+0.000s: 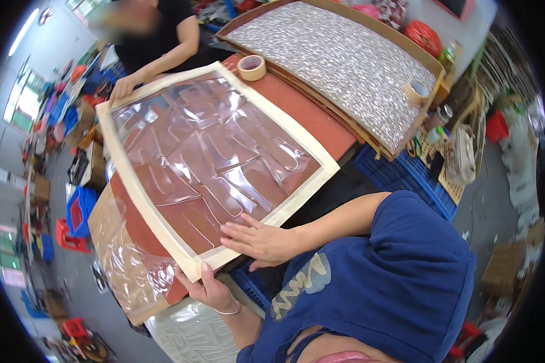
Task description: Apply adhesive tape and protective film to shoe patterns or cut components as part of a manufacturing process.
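A large clear plastic sheet (212, 157) with moulded, rounded outlines lies over a reddish-brown tabletop, its four sides bordered with wide cream tape (140, 199). At the near-left corner my left hand (212, 293) pinches the taped border, thumb on top and fingers underneath, mostly hidden. My right hand (260, 242) rests on the near border, fingers stretched out toward the clear part and holding nothing. Across the table, a co-worker's hand (125, 86) presses on the far-left corner of the sheet.
A roll of tape (252, 68) stands by the sheet's far-right corner. Beyond it, a shallow cardboard tray (321, 100) holds a silvery, glittering layer with another tape roll (416, 92) on it. Blue plastic crates (399, 175) sit at right; clear film (127, 272) covers cardboard at left.
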The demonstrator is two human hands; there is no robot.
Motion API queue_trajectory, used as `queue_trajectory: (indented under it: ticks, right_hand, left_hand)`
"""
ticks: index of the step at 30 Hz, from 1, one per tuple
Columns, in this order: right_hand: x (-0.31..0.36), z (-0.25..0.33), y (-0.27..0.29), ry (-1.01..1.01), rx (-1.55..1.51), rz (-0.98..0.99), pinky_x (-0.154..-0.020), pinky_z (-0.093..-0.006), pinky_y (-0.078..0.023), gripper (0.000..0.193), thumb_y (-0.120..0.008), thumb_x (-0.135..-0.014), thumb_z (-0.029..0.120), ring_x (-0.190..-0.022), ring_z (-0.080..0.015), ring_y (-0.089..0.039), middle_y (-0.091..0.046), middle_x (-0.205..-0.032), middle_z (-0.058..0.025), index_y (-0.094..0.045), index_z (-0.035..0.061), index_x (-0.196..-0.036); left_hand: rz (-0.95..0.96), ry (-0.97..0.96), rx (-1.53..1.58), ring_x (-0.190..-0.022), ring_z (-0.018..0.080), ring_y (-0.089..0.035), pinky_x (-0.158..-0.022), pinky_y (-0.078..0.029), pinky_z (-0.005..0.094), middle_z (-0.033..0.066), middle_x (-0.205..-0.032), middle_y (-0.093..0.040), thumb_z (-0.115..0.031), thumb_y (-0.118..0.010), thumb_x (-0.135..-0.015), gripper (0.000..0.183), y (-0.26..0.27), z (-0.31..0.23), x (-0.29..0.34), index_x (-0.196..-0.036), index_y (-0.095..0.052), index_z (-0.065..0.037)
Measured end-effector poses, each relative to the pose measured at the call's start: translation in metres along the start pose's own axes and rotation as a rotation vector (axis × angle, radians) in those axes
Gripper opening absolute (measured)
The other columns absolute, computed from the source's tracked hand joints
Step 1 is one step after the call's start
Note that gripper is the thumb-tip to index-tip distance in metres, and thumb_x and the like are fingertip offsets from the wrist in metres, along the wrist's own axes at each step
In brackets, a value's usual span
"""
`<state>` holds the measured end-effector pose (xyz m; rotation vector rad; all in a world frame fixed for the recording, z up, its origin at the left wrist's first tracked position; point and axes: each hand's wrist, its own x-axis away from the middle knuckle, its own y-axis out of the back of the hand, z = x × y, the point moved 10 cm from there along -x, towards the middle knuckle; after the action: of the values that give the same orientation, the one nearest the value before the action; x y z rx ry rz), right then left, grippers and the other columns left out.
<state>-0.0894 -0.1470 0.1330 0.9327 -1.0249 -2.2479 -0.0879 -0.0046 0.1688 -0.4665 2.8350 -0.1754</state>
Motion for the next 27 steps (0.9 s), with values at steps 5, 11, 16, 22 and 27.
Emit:
queue_trajectory:
  ticks: [5, 11, 16, 22, 27]
  right_hand:
    - [0.018, -0.002, 0.124, -0.114, 0.157, -0.477, -0.099, -0.045, -0.044, 0.071, -0.072, -0.077, 0.021, -0.12, -0.0351, -0.053, -0.049, -0.131, -0.0264, -0.04, -0.0041, -0.135]
    - [0.119, -0.039, 0.302, -0.506, 0.255, -0.784, -0.068, -0.0326, -0.053, 0.027, -0.063, -0.086, 0.016, -0.079, -0.022, -0.067, -0.068, -0.091, -0.0125, -0.064, 0.0041, -0.11]
    - [0.289, -0.176, 0.43, -0.735, -0.106, -1.395, -0.065, -0.0284, -0.049, 0.032, -0.064, -0.089, 0.036, -0.069, -0.0121, -0.059, -0.068, -0.083, -0.004, -0.069, 0.0042, -0.095]
    - [0.444, -0.366, 0.456, -0.728, -0.268, -1.648, -0.068, -0.0294, -0.048, 0.027, -0.067, -0.088, 0.028, -0.07, -0.0117, -0.059, -0.068, -0.082, -0.0055, -0.07, 0.0019, -0.093]
    - [0.504, -0.447, 0.459, -1.192, 0.065, -1.451, -0.066, -0.0327, -0.048, 0.033, -0.069, -0.085, 0.031, -0.071, -0.0161, -0.062, -0.069, -0.082, -0.0085, -0.071, -0.0013, -0.09]
  left_hand:
    - [0.451, -0.492, -0.222, -0.108, 0.0244, -0.052, -0.093, -0.043, 0.0367, 0.0175, -0.122, -0.047, -0.006, -0.053, -0.084, 0.044, -0.111, -0.093, 0.017, -0.124, -0.041, 0.009]
    - [0.924, -0.838, -0.09, -0.128, 0.0415, -0.041, -0.104, -0.037, 0.0466, 0.025, -0.137, -0.04, -0.007, -0.057, -0.086, 0.023, -0.228, -0.077, 0.062, -0.106, -0.059, 0.003]
    - [0.964, -0.747, -0.359, -0.133, 0.0444, -0.032, -0.107, -0.033, 0.0498, 0.0253, -0.138, -0.039, -0.01, -0.061, -0.087, 0.024, -0.287, 0.017, 0.079, -0.108, -0.058, 0.002]
    - [0.979, -0.666, -0.585, -0.135, 0.0501, -0.022, -0.109, -0.027, 0.0537, 0.0274, -0.142, -0.031, -0.007, -0.064, -0.083, 0.036, -0.37, 0.096, 0.073, -0.115, -0.053, 0.002]
    - [1.068, -0.744, -0.631, -0.135, 0.0533, -0.017, -0.111, -0.022, 0.0567, 0.0301, -0.141, -0.029, -0.009, -0.064, -0.081, 0.043, -0.463, 0.131, 0.081, -0.12, -0.049, 0.002]
